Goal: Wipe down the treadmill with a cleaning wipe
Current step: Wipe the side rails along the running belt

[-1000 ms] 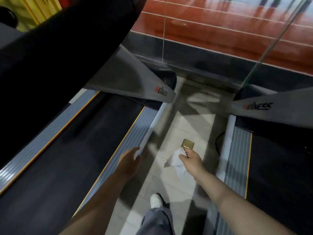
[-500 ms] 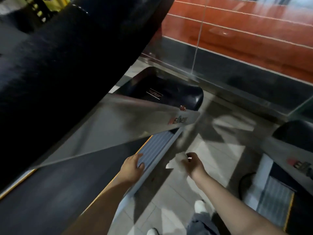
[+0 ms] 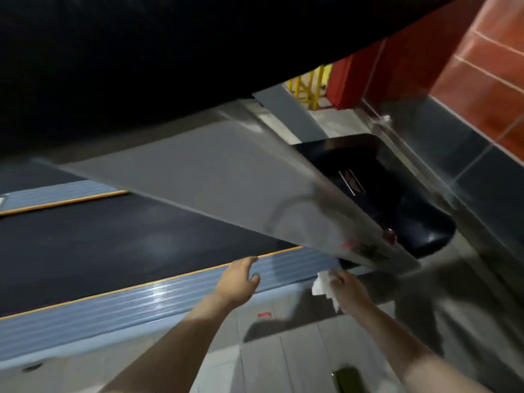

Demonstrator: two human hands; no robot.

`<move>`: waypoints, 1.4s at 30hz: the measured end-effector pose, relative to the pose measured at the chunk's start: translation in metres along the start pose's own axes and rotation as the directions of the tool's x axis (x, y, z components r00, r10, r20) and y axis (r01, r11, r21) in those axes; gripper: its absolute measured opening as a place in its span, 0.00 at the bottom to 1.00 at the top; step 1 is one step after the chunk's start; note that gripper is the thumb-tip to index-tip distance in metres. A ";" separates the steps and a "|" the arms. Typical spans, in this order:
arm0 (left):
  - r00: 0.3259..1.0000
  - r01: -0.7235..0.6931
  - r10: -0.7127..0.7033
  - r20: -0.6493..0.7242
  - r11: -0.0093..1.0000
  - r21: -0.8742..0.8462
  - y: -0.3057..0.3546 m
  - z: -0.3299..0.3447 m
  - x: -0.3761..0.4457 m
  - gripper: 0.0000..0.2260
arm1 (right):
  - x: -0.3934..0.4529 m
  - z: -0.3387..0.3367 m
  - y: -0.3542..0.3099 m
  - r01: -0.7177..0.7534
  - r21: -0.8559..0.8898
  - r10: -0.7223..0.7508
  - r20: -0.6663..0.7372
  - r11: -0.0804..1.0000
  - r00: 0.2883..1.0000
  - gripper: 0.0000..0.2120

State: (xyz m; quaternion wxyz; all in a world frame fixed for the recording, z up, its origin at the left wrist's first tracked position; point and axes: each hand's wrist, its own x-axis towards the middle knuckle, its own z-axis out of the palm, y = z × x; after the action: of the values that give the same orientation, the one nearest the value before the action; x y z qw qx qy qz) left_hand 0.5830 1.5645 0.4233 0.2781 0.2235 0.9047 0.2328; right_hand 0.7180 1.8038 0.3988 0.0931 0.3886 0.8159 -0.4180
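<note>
The treadmill fills the left of the head view: a dark belt (image 3: 113,242), a ribbed grey side rail (image 3: 119,304) with an orange stripe, and a slanted grey upright (image 3: 212,182) running down to the black motor cover (image 3: 397,199). My left hand (image 3: 236,282) rests on the side rail with its fingers loosely spread. My right hand (image 3: 347,287) grips a crumpled white wipe (image 3: 321,285) just below the lower end of the grey upright, close to the rail's front. The picture is motion-blurred.
A broad black part of the treadmill's top (image 3: 170,52) hangs over the upper frame. Pale floor tiles (image 3: 283,364) lie under my arms, with a small dark object (image 3: 347,378) on them. A red tiled wall (image 3: 482,66) with a dark base stands at the right.
The view has swung left and closer to the treadmill. My right hand with the wipe has moved up toward the lower end of the grey upright. My left hand stays on the side rail.
</note>
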 end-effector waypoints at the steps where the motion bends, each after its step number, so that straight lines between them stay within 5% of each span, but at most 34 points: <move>1: 1.000 0.011 -0.011 -0.001 1.000 0.006 -0.011 0.006 0.007 0.23 | 0.015 0.005 0.005 0.028 -0.001 -0.028 -0.007 1.000 1.000 0.12; 8: 0.998 0.039 -0.047 0.050 0.989 0.140 -0.113 0.073 0.072 0.25 | 0.101 0.073 0.042 0.219 -0.058 -0.223 -0.077 0.974 0.972 0.14; 21: 0.999 0.023 -0.041 0.028 0.884 0.467 -0.260 0.219 0.199 0.37 | 0.222 0.171 0.107 0.127 -0.200 -0.168 -0.204 0.971 0.964 0.17; 24: 0.989 -0.025 0.088 -0.121 0.894 0.448 -0.297 0.248 0.204 0.47 | 0.244 0.163 0.120 0.132 -0.180 -0.186 -0.328 0.975 0.926 0.17; 30: 0.958 -0.065 0.172 -0.231 0.910 0.410 -0.308 0.260 0.214 0.34 | 0.296 0.146 0.142 0.177 -0.103 -0.202 -0.633 0.979 0.748 0.18; 34: 0.957 -0.069 0.181 -0.227 0.902 0.425 -0.309 0.260 0.216 0.33 | 0.337 0.186 0.158 0.052 -0.296 -0.178 -0.418 0.954 0.891 0.19; 36: 0.962 -0.047 0.158 -0.223 0.900 0.433 -0.313 0.260 0.216 0.34 | 0.341 0.220 0.152 0.156 -0.452 -0.306 -0.281 0.879 0.910 0.21; 38: 0.962 -0.050 0.157 -0.223 0.905 0.424 -0.315 0.259 0.217 0.39 | 0.326 0.260 0.136 0.431 -0.493 -0.533 -0.082 0.756 0.842 0.25; 40: 0.954 -0.067 0.175 -0.243 0.916 0.395 -0.317 0.258 0.219 0.44 | 0.299 0.293 0.122 0.693 -0.503 -0.699 0.219 0.517 0.680 0.32; 42: 0.962 -0.050 0.148 -0.230 0.923 0.382 -0.315 0.254 0.219 0.47 | 0.300 0.289 0.123 0.740 -0.517 -0.698 0.329 0.431 0.636 0.37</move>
State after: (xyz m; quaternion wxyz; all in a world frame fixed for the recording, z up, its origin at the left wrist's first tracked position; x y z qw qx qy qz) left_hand 0.4878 1.5072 -0.0234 0.0999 0.2861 0.9480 0.0977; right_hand 0.5518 1.7953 -0.0024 0.0529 -0.0622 0.9864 -0.1426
